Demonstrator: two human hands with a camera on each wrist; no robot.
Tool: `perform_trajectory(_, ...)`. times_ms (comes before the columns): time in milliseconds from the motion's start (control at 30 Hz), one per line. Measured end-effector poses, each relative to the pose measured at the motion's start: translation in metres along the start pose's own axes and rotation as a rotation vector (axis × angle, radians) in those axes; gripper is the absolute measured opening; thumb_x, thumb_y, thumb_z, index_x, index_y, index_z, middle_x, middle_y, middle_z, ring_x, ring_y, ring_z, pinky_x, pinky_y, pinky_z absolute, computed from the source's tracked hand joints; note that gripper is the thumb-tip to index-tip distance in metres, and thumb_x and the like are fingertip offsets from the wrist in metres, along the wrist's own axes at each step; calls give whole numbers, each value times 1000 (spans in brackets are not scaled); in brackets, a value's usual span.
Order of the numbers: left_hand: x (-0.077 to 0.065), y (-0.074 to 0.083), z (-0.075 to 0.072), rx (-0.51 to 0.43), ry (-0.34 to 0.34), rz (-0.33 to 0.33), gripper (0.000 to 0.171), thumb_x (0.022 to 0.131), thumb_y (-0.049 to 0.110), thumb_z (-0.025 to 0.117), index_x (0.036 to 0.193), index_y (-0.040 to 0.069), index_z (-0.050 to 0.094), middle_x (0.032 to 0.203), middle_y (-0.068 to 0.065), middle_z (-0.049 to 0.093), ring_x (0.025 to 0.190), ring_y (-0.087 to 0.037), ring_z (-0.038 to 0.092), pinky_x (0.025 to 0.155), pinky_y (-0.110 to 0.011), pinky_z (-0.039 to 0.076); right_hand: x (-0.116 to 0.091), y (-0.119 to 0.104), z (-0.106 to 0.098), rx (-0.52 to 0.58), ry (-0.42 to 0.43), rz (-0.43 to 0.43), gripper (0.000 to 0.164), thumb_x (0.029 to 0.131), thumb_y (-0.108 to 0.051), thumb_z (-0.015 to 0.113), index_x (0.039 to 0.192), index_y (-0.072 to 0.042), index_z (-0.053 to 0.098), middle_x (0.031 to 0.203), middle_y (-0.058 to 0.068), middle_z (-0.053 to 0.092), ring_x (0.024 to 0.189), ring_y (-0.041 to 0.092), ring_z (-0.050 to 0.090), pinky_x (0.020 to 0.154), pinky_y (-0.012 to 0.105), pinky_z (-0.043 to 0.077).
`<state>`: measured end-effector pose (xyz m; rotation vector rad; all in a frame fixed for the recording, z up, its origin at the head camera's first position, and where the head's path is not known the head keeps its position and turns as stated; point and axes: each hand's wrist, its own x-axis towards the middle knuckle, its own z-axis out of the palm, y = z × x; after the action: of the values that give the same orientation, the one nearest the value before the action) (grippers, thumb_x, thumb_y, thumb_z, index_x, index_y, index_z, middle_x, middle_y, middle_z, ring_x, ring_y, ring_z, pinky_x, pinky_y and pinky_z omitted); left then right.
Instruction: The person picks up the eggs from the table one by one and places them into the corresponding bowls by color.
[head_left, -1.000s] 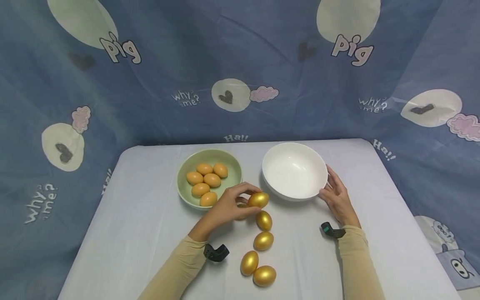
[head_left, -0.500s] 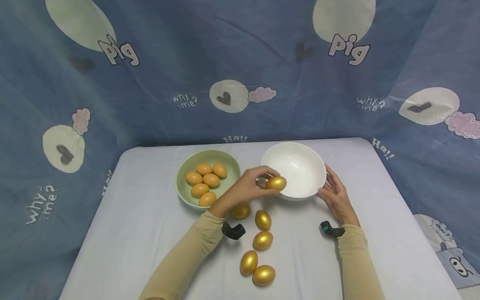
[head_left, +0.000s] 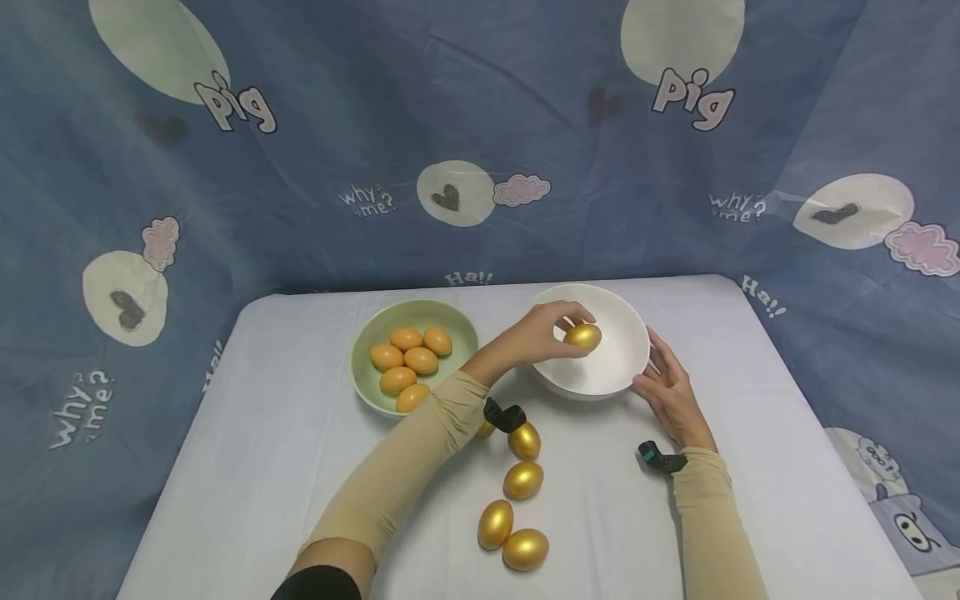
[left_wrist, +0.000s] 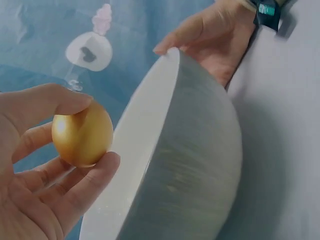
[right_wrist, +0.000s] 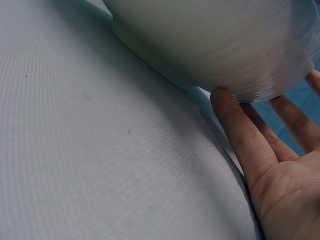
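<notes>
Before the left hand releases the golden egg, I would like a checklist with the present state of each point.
1. Golden egg gripped: ok, the left hand pinches it.
2. Egg positioned over the white bowl: ok, judging by the head view.
3. Right hand at the bowl: ok, it touches the outer side.
4. Bowl's inside fully visible: not ok, the left hand hides part.
5. Bowl level: cannot tell.
6. Other golden eggs clear of the bowl: ok, those visible lie on the table.

Glossy golden egg (left_wrist: 82, 137), pinched in bare left hand (left_wrist: 35, 200); round white bowl (left_wrist: 195, 145), its opening near egg; bare right hand (left_wrist: 217, 42), touching bowl's right side.
</notes>
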<state>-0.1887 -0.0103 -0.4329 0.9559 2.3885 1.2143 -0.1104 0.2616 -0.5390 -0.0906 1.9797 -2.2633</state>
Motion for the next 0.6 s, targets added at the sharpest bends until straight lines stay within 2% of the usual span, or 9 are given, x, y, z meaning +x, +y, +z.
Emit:
perform_trajectory(233, 33, 2, 6, 78, -76, -14, 39, 91, 18, 78, 127, 11, 66, 126, -5, 69, 118, -18, 64, 100, -21, 54, 0, 1, 0, 13, -15, -9, 83, 98, -1, 64, 166, -28, 24, 175, 8, 16, 133, 0, 54, 106, 25, 53)
perform_trajectory(433, 57, -1, 14, 126, -127, -41, 37, 89, 18, 81, 122, 10, 68, 120, -8, 71, 108, -19, 68, 88, -20, 55, 0, 1, -1, 34, -24, -15, 84, 98, 0, 64, 166, -27, 23, 175, 9, 15, 133, 0, 55, 106, 25, 53)
perform_trajectory(600, 72, -1, 20, 198, -151, -74, 35, 88, 18, 81, 119, 8, 69, 116, -8, 73, 104, -18, 67, 84, -19, 54, 0, 1, -2, 56, -36, -18, 84, 98, 2, 63, 166, -27, 22, 175, 9, 15, 133, 0, 55, 106, 25, 53)
